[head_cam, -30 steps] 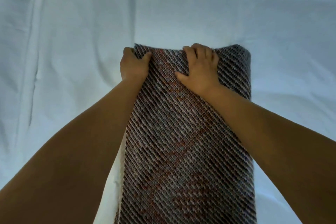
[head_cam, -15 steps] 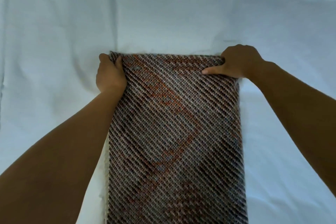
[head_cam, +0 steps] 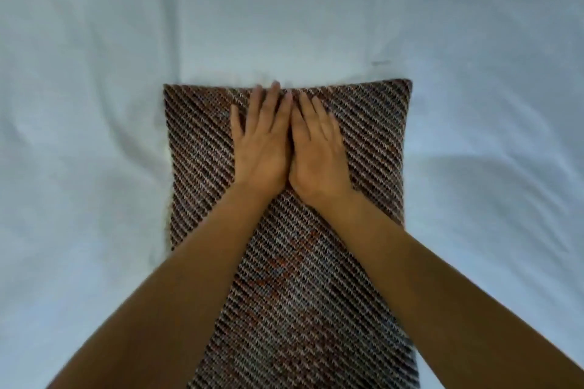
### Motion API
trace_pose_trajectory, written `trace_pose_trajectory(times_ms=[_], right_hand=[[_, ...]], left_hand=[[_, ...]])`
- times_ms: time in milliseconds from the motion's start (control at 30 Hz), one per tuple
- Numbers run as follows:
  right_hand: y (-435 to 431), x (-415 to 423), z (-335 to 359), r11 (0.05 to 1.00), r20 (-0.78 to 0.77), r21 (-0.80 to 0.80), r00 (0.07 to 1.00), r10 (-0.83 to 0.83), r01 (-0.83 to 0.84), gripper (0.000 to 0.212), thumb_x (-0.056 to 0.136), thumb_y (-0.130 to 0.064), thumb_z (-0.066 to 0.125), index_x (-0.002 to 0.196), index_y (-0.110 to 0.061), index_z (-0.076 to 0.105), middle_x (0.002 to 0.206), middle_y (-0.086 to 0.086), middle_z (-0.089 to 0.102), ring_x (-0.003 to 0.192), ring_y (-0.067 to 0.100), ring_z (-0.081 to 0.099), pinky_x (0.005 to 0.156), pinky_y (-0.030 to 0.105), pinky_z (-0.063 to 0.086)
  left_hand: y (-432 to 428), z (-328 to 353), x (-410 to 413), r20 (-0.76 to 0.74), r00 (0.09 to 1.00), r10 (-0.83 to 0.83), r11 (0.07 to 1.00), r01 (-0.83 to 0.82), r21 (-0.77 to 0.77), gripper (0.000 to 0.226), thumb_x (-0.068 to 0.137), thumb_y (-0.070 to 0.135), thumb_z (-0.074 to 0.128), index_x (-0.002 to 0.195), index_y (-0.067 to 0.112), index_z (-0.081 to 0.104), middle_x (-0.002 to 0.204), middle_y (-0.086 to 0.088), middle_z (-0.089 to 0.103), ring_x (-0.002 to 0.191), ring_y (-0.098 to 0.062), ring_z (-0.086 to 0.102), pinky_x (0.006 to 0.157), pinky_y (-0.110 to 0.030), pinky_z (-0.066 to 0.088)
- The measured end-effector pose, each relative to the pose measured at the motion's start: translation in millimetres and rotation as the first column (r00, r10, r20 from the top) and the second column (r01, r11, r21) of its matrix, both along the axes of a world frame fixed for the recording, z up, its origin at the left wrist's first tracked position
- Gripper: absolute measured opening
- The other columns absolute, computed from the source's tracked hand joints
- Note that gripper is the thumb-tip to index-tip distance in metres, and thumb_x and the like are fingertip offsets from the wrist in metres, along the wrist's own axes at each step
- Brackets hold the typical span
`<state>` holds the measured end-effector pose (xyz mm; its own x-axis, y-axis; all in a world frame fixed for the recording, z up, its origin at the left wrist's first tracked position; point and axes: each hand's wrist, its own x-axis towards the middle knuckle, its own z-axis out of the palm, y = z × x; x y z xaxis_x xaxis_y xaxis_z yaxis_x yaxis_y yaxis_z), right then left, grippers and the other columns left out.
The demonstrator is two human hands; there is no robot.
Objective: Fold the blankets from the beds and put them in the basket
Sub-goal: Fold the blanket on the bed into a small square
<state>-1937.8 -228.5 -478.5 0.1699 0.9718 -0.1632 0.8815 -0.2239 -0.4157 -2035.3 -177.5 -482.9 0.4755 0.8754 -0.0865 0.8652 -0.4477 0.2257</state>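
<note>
The folded blanket [head_cam: 294,262] lies flat on the white sheet [head_cam: 94,167]. Half a second ago each hand gripped a far corner; now the left hand [head_cam: 259,148] and right hand [head_cam: 317,156] lie side by side, fingers straight, pressing its far middle

Folded blanket [head_cam: 373,136] on white sheet [head_cam: 94,104], left hand [head_cam: 259,145], right hand [head_cam: 319,151] pressing flat

Inspected: no legible text, label, brand, number or sign on the blanket [head_cam: 300,294] or the surrounding sheet [head_cam: 94,73].
</note>
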Motion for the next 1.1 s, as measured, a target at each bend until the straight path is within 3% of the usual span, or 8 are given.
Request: trace_pose_trajectory(times_ms=[133,300,433,533,667,767,967,1100], right_hand=[[-57.1,30.8,-28.0,0.992,0.122,-0.124,0.991,0.045,-0.03,0.064,0.096,-0.044,0.028,0.148,-0.012,0.008,0.157,0.01,0.006,0.145,0.023,0.001,0.113,0.032,-0.012],[-77.7,80.8,-30.8,0.971,0.219,-0.189,0.971,-0.1,0.143,0.067,0.094,-0.052,0.018,0.148,-0.016,0.002,0.157,0.011,0.004,0.145,0.028,0.0,0.115,0.042,-0.005],[-78.1,60.8,-11.8,0.972,0.22,-0.149,0.964,-0.148,0.183,0.068,0.096,-0.044,0.03,0.148,-0.01,0.0,0.157,0.014,-0.004,0.144,0.03,-0.006,0.114,0.042,-0.008],[-99.4,1.2,2.5,0.994,0.151,-0.083,0.986,-0.064,0.077,0.063,0.096,-0.041,0.021,0.146,-0.005,0.004,0.153,0.013,-0.001,0.141,0.025,-0.003,0.113,0.044,-0.001],[-162.1,-28.9,-7.5,0.978,0.057,-0.202,0.996,0.068,-0.055,0.058,0.098,-0.039,0.027,0.146,-0.011,0.01,0.155,0.012,0.014,0.141,0.021,0.002,0.114,0.038,-0.002],[-198.7,-1.0,-21.1,0.958,0.154,-0.281,0.988,-0.001,0.045,0.06,0.097,-0.045,0.022,0.144,-0.02,-0.005,0.157,0.006,0.004,0.144,0.02,-0.002,0.112,0.032,-0.014],[-200.9,-15.2,-6.1,0.962,0.204,-0.186,0.966,-0.159,0.198,0.065,0.094,-0.043,0.024,0.147,-0.007,0.011,0.155,0.015,0.011,0.144,0.031,0.006,0.114,0.038,-0.008],[-235.6,-77.4,0.9,0.982,0.121,-0.152,0.984,0.13,-0.111,0.061,0.092,-0.038,0.029,0.142,-0.003,0.029,0.149,0.016,0.032,0.139,0.029,0.025,0.112,0.046,0.014]], left_hand=[[-26.1,-25.6,-22.4,-0.173,0.985,-0.007,0.99,-0.018,-0.142,0.063,0.096,0.047,0.019,0.148,0.018,-0.001,0.158,-0.002,0.0,0.144,-0.019,-0.006,0.11,-0.04,-0.015],[-3.1,-28.7,-30.5,-0.263,0.964,0.04,0.984,-0.084,-0.158,0.076,0.089,0.061,0.01,0.147,0.016,-0.009,0.157,-0.005,-0.008,0.143,-0.021,-0.012,0.108,-0.042,-0.016],[-35.2,-10.7,-23.7,-0.2,0.971,0.131,0.975,-0.163,-0.15,0.07,0.092,0.056,0.008,0.146,0.016,-0.012,0.155,-0.003,-0.016,0.141,-0.021,-0.018,0.107,-0.044,-0.018],[-106.4,-1.7,-25.1,-0.127,0.992,0.018,0.982,-0.041,-0.185,0.06,0.094,0.047,0.003,0.14,0.022,-0.025,0.147,0.003,-0.033,0.135,-0.013,-0.033,0.107,-0.039,-0.028],[-168.0,-8.8,-61.6,-0.182,0.983,0.002,0.965,-0.05,-0.256,0.056,0.094,0.042,0.008,0.14,0.022,-0.018,0.149,0.005,-0.019,0.136,-0.01,-0.026,0.107,-0.033,-0.024],[-172.3,-12.5,-98.0,-0.228,0.97,0.087,0.954,-0.147,-0.263,0.056,0.095,0.048,0.006,0.139,0.022,-0.016,0.152,0.004,-0.013,0.138,-0.009,-0.018,0.108,-0.032,-0.021],[-192.6,3.5,-97.0,-0.176,0.968,0.177,0.939,-0.22,-0.263,0.061,0.093,0.053,0.003,0.14,0.021,-0.019,0.151,0.001,-0.021,0.136,-0.013,-0.026,0.107,-0.039,-0.026],[-258.5,2.2,-106.9,-0.154,0.988,0.019,0.959,-0.062,-0.276,0.059,0.093,0.046,0.006,0.142,0.018,-0.01,0.15,0.001,-0.013,0.138,-0.015,-0.018,0.109,-0.036,-0.023]])
